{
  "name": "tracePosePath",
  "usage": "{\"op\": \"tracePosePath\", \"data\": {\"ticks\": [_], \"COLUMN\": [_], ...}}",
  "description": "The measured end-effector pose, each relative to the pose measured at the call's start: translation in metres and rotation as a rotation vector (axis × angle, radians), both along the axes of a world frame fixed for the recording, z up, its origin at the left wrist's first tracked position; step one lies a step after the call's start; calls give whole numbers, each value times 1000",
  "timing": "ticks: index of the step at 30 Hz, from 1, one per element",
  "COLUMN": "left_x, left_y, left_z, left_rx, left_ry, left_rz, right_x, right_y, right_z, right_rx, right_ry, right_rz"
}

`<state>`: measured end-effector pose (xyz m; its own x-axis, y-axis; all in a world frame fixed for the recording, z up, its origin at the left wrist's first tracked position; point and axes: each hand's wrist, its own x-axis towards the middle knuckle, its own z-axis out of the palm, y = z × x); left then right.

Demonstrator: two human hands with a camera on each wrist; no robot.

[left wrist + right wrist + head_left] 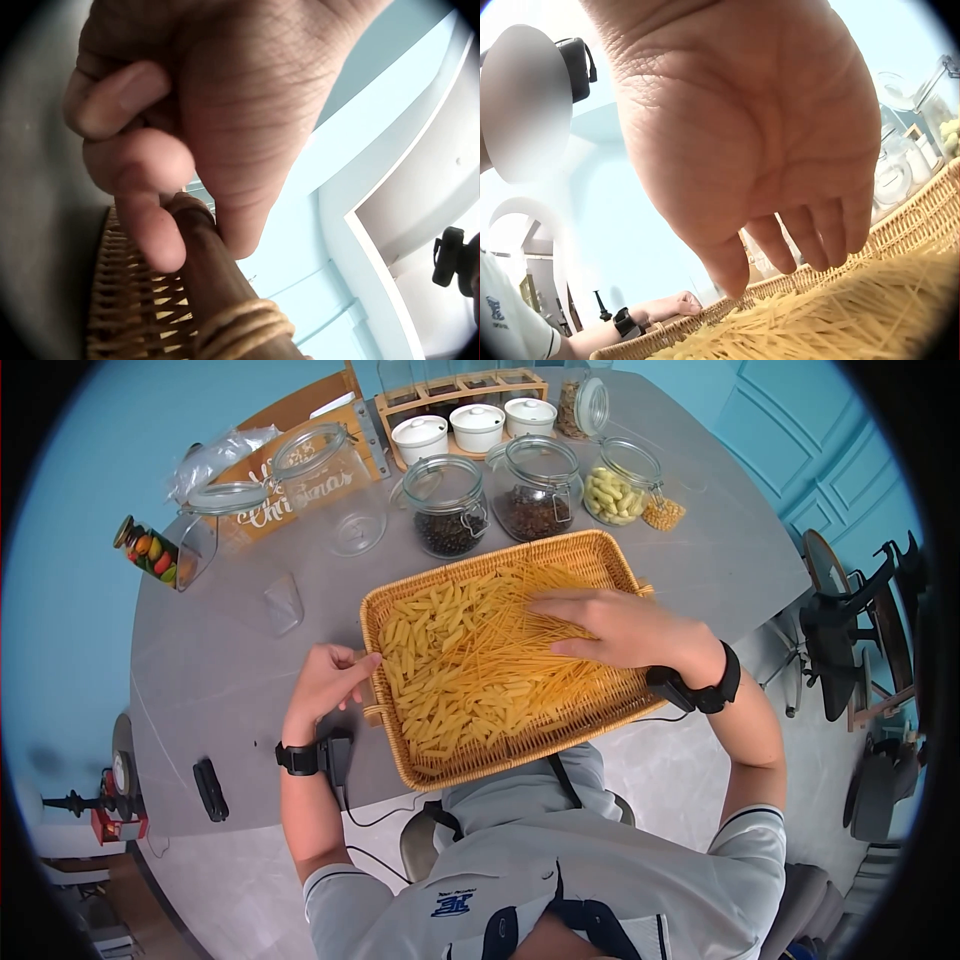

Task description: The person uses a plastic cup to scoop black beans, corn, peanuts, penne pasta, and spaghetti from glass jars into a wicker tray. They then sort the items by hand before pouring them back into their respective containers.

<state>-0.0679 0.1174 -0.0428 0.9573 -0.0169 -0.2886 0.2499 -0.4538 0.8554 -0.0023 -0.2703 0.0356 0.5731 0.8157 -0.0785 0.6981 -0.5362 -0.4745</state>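
A rectangular wicker basket [520, 755] lies at the table's front edge. Penne [430, 710] fills its left side and short pieces of spaghetti [510, 625] its middle and right. My left hand [332, 682] pinches the basket's left rim between thumb and fingers; the left wrist view shows the thumb on one side of the rim [214, 262] and fingertips [161, 240] on the other. Over the spaghetti, my right hand [615, 625] is spread palm down with fingers nearly straight. In the right wrist view its fingertips [821, 259] hang close above the pasta.
Behind the basket stand glass jars with dark contents [450, 530], a jar of peanuts [615, 495] and a tall clear jar [345, 510]. White lidded pots [476, 428] sit farther back. A jar of colourful pieces [150, 550] lies at the left, and a black case [210, 790] nearer.
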Motion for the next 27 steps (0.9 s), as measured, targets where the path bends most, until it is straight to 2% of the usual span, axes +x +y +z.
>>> {"op": "tracePosePath", "data": {"ticks": [3, 6, 9, 12, 15, 27], "left_x": [-1, -2, -3, -2, -1, -3], "left_y": [-2, 0, 1, 1, 1, -1], "left_z": [5, 6, 3, 2, -1, 1], "left_rx": [49, 54, 72, 60, 40, 72], "left_ry": [19, 32, -1, -15, -22, -7], "left_rz": [30, 76, 74, 71, 69, -2], "right_x": [1, 4, -4, -6, -9, -15], "right_y": [-11, -19, -17, -31, -41, -55], "right_z": [-7, -13, 8, -7, -13, -27], "right_rx": [-38, 118, -48, 107, 183, 285], "right_ry": [6, -50, 90, 0, 48, 47], "right_rz": [-29, -16, -212, -163, -223, -259]}}
